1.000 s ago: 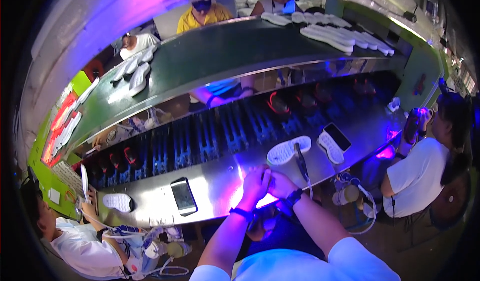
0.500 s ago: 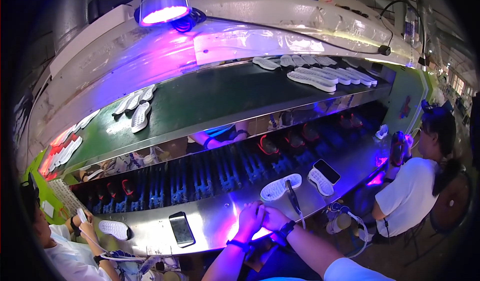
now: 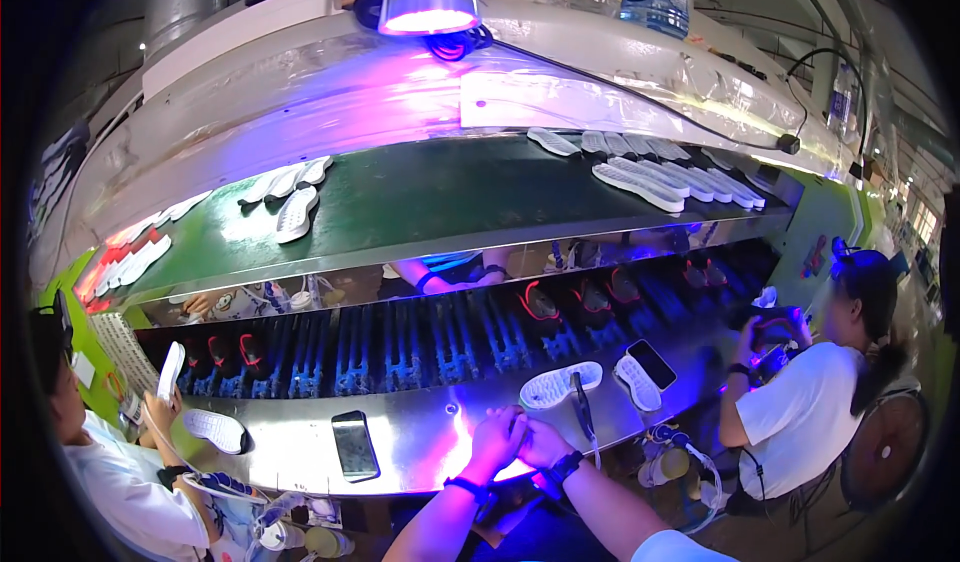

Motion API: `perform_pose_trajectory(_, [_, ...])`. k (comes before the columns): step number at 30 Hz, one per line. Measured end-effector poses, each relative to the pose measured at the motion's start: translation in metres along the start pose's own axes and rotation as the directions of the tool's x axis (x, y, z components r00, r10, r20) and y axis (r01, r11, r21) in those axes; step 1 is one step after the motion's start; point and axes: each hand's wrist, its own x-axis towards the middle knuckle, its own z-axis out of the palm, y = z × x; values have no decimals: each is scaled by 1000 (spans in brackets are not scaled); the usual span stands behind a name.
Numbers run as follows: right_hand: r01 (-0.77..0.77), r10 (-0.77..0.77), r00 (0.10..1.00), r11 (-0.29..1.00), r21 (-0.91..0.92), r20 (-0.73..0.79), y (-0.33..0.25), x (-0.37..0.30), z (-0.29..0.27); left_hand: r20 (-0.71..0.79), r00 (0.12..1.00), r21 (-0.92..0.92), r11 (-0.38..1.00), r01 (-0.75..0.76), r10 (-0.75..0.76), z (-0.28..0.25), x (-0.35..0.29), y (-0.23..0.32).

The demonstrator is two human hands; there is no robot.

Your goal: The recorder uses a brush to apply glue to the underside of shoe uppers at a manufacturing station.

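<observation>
My left hand (image 3: 495, 438) and my right hand (image 3: 543, 440) are clasped together over the front edge of the metal bench (image 3: 415, 427), with their fingers interlaced and nothing visible in them. Just right of them lies a white shoe sole (image 3: 545, 386). Across that sole rests a dark-handled tool (image 3: 582, 408) with a pale tube at its lower end; its tip I cannot make out. A second white sole (image 3: 637, 382) lies further right, beside a black phone (image 3: 652, 364). Left of my hands another phone (image 3: 354, 446) lies flat on the bench.
Behind the bench runs a rack carrying dark shoe uppers (image 3: 540, 302). Above it a green conveyor belt (image 3: 400, 192) bears several white soles (image 3: 640, 184). A lamp (image 3: 430, 7) glows purple overhead. Co-workers sit at left (image 3: 130, 482) and right (image 3: 800, 392), the left one holding a sole (image 3: 171, 370).
The view has shifted a little. My hands stay clasped. At left the co-worker's sole is raised more upright; at right the co-worker's hands and the dark shoe upper have come lower.
</observation>
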Motion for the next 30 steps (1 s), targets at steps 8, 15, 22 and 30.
perform_pose_trajectory(8, [-5, 1, 991, 1000, -30, -136, -3, -7, -2, -21, 999, 15, 999, -44, 44, 11, -1, -3])
perform_pose_trajectory(15, [6, -5, 998, 1000, 12, -63, -11, -6, -9, -5, 1000, 8, 1000, -30, 30, 14, 4, 2])
perform_pose_trajectory(22, [11, -20, 989, 998, -64, -149, -13, -5, -7, -16, 1000, 11, 1000, 0, 0, 18, 5, 2])
perform_pose_trajectory(30, [7, -9, 998, 999, -42, -67, -19, -10, -11, -15, 999, 24, 999, -41, 42, 23, 8, 4])
